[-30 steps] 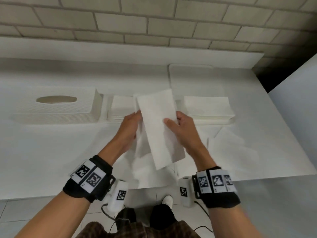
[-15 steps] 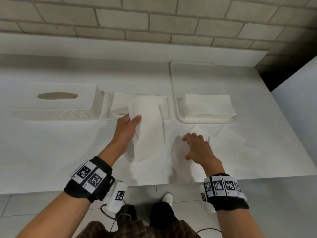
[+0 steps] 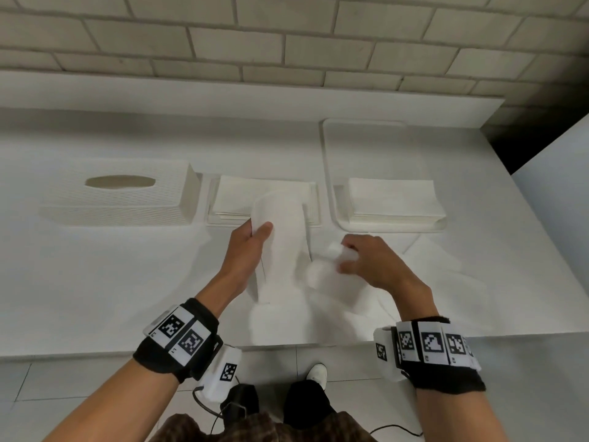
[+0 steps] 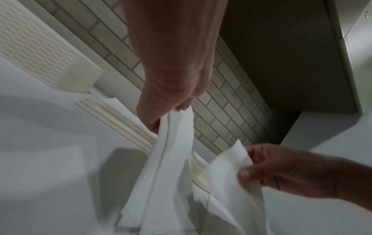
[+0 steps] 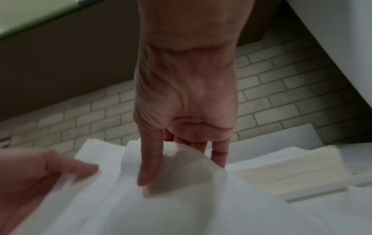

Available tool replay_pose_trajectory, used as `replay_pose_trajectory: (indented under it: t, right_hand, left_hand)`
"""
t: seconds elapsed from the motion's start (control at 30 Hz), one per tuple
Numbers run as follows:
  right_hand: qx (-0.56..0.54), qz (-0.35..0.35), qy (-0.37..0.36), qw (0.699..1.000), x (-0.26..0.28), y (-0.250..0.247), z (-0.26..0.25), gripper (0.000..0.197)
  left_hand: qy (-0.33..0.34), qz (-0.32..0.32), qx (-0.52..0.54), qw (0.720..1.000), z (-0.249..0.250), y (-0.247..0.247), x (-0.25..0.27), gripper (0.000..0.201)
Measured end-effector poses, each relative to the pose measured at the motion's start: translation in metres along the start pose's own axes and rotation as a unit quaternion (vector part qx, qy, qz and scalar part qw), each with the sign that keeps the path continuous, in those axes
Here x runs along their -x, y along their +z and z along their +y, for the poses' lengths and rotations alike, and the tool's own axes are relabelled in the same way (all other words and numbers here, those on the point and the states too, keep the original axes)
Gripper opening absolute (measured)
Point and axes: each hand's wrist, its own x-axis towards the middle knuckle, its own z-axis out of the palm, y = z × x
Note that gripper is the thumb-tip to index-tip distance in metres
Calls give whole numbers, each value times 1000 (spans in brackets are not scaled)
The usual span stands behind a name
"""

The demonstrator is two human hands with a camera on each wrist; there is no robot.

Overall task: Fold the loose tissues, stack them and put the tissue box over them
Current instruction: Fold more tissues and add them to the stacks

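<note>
While your left hand (image 3: 251,247) alone now pinches the folded tissue (image 3: 280,250) above the bench (image 3: 95,282) | your right hand (image 3: 369,266), having let go, grips a loose tissue (image 3: 331,275) | stack (image 3: 242,194) awaits; tissue box (image 3: 121,199) uncovered left.
</note>
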Motion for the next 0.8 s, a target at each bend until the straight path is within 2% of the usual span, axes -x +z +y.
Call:
replay_pose_trajectory:
  t: [0.1, 0.2, 0.3, 0.37, 0.4, 0.47, 0.53, 0.6, 0.67, 0.73, 0.8]
  right_hand:
    - [-164, 30, -46, 985, 1, -14, -22, 19]
    - [-335, 84, -52, 937, -2, -15, -36, 29]
    - [-442, 149, -29, 884, -8, -5, -47, 27]
    - [-454, 180, -12, 872, -13, 3, -52, 27]
    - [-457, 190, -11, 869, -15, 7, -55, 27]
    - [-469, 195, -17, 861, -18, 15, -57, 31]
    - [-469, 180, -40, 864, -18, 18, -56, 50]
    - [-473, 133, -55, 869, -18, 20, -51, 61]
    - [-486, 95, -52, 867, -17, 23, -48, 46]
    - [-491, 102, -57, 863, -16, 27, -49, 29]
    - [-494, 115, -71, 859, -16, 32, -51, 26]
  left_hand:
    - [2, -27, 18, 999, 7, 7, 1, 16]
    - [1, -72, 21, 997, 15, 16, 4, 20]
    - [-29, -110, 92, 989, 25, 22, 7, 31]
    - [-38, -125, 138, 982, 28, 23, 7, 41]
    - [-21, -129, 130, 983, 28, 24, 8, 41]
    - [37, -105, 75, 991, 29, 25, 10, 24]
    - [85, -74, 43, 993, 30, 23, 10, 12]
    - [104, -74, 41, 991, 30, 18, 7, 13]
    - [111, -76, 36, 990, 28, 13, 4, 24]
    - [109, -72, 31, 991, 22, 9, 1, 33]
    - [104, -72, 35, 991, 15, 7, 0, 29]
